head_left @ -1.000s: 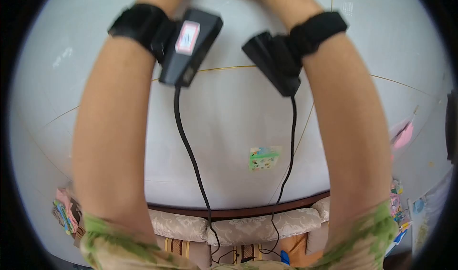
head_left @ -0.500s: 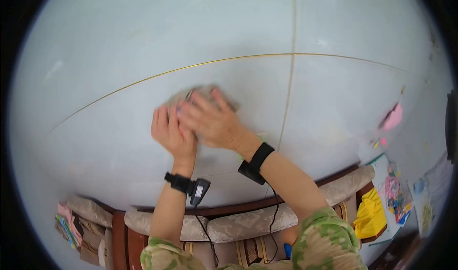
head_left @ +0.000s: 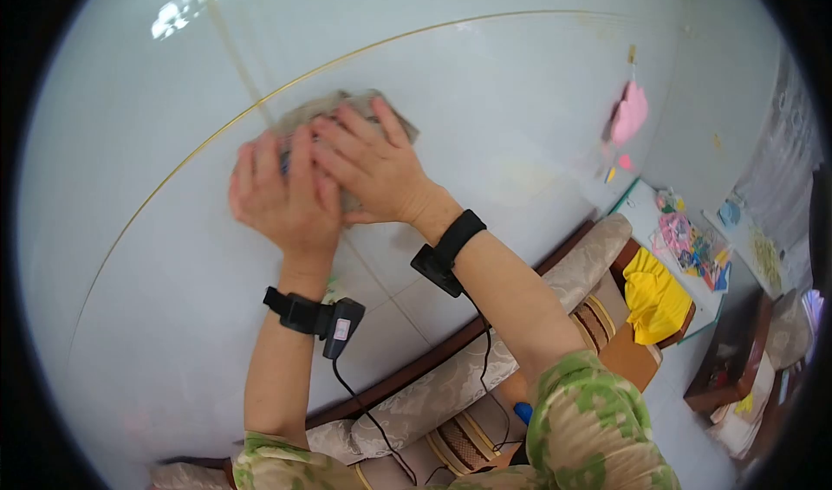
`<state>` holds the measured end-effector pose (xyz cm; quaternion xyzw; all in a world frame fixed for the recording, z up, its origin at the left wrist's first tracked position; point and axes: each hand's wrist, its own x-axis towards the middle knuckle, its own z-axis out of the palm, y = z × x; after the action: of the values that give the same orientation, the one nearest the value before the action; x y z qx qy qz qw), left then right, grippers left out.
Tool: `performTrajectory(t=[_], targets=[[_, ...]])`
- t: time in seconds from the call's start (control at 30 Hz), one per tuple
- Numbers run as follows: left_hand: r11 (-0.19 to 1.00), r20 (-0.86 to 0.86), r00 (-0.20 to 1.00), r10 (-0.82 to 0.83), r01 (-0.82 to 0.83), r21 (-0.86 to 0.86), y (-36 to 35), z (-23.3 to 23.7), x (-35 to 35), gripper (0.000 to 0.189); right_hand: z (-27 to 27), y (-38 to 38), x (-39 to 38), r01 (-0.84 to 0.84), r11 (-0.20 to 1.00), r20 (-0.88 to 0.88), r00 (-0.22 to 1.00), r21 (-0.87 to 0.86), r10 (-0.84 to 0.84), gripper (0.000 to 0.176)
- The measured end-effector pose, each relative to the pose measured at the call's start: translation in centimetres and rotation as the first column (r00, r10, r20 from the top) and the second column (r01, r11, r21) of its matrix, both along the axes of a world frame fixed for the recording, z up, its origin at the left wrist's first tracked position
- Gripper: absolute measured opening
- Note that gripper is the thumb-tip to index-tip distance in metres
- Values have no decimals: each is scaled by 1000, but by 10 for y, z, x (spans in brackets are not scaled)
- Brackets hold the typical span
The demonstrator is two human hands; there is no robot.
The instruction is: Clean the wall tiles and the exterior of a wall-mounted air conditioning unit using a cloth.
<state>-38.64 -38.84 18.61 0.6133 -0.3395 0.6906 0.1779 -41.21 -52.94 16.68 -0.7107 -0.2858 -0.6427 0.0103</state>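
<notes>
The cloth (head_left: 314, 109) was bunched flat to the tiled wall (head_left: 503, 109), left of centre in the upper frame, and both hands were on it! The left hand (head_left: 286, 200) had its fingers slightly spread; the right hand (head_left: 374, 165), touching the left, fanned its fingers over the cloth, just below the gold line (head_left: 338, 60).

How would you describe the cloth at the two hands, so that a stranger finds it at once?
Find the thin gold line on the shiny wall behind the sofa. Near this line, the left hand and right hand lie on a crumpled cloth. Its dull grey-beige colour sets it apart from the smooth, whitish wall.
</notes>
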Motion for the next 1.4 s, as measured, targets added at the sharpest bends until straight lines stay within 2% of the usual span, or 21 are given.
performTrajectory(t=[0.1, 0.17, 0.27, 0.33, 0.4, 0.43, 0.5, 0.57, 0.6, 0.63, 0.67, 0.7, 0.73, 0.77, 0.83, 0.9, 1.03, 1.17, 1.23, 1.3, 1.4], targets=[[989, 31, 999, 14, -19, 146, -62, -19, -9, 30, -48, -51, -9, 67, 975, 34, 997, 213, -75, 77], [966, 13, 1000, -17, 13, 259, -94, -50, -16, 30, -100, -64, -19, 191, 865, -158, 979, 464, -132, 78], [895, -47, 997, -55, 70, 440, -99, -103, -19, 32, -184, -52, -15, 239, 750, -150, 971, 617, -186, 77], [820, -134, 990, -34, 104, 563, -76, -131, -25, 35, -226, -22, -17, 325, 689, -332, 935, 647, -129, 79], [777, -193, 981, 29, 100, 622, -42, -143, -25, 36, -242, 16, -21, 315, 655, -459, 887, 686, 53, 77], [773, -209, 976, 63, 85, 629, -27, -145, -23, 36, -238, 27, -18, 313, 647, -447, 893, 696, 48, 77], [743, -253, 937, 242, -12, 669, 0, -124, -26, 33, -216, 51, -14, 158, 742, -207, 978, 652, -26, 78], [805, -176, 960, 216, -73, 589, 20, -99, -9, 34, -173, 58, -12, 59, 782, -171, 983, 620, 62, 78], [833, -36, 981, 191, -143, 535, 27, -87, 12, 33, -145, 58, -7, 26, 794, -120, 991, 607, 59, 81], [877, -97, 989, 115, -55, 476, 25, -55, 10, 31, -116, 56, 0, 11, 805, -75, 996, 593, 41, 84], [898, -17, 1000, 6, 3, 439, 23, -28, 21, 35, -88, 52, 11, -49, 824, -9, 998, 564, 65, 85], [926, -100, 995, 11, 28, 377, 30, -2, 39, 39, -53, 45, 7, 32, 858, 4, 999, 513, -40, 77], [906, 142, 987, 80, -132, 402, 28, 30, 43, 36, -19, 40, 6, 15, 855, 69, 996, 519, -60, 75], [910, 236, 964, 124, -205, 360, 22, 56, 47, 31, 8, 35, 9, -8, 855, 136, 988, 518, -73, 73], [931, 222, 972, 78, -151, 333, -4, 89, 44, 29, 38, 19, 18, -80, 842, 252, 965, 534, -69, 72], [934, 190, 959, 211, -256, 250, -35, 96, 45, 29, 42, -6, 14, -19, 839, 222, 967, 544, -123, 75], [939, 169, 971, 171, -213, 271, -111, 74, 45, 28, 15, -67, 15, 49, 787, 210, 952, 615, -224, 83], [924, 124, 989, 77, -118, 363, -185, 31, 21, 29, -34, -128, 0, 38, 738, 168, 965, 674, -202, 84], [894, 319, 946, 52, -187, 408, -196, 16, 13, 28, -59, -144, -17, 131, 748, 35, 979, 651, -202, 86], [905, 210, 975, -73, -24, 425, -204, -15, -4, 28, -84, -154, -25, 87, 760, 16, 992, 644, -128, 81], [896, 126, 992, -25, -34, 443, -200, -58, -13, 31, -121, -159, -27, 31, 775, 65, 994, 631, -92, 68]])
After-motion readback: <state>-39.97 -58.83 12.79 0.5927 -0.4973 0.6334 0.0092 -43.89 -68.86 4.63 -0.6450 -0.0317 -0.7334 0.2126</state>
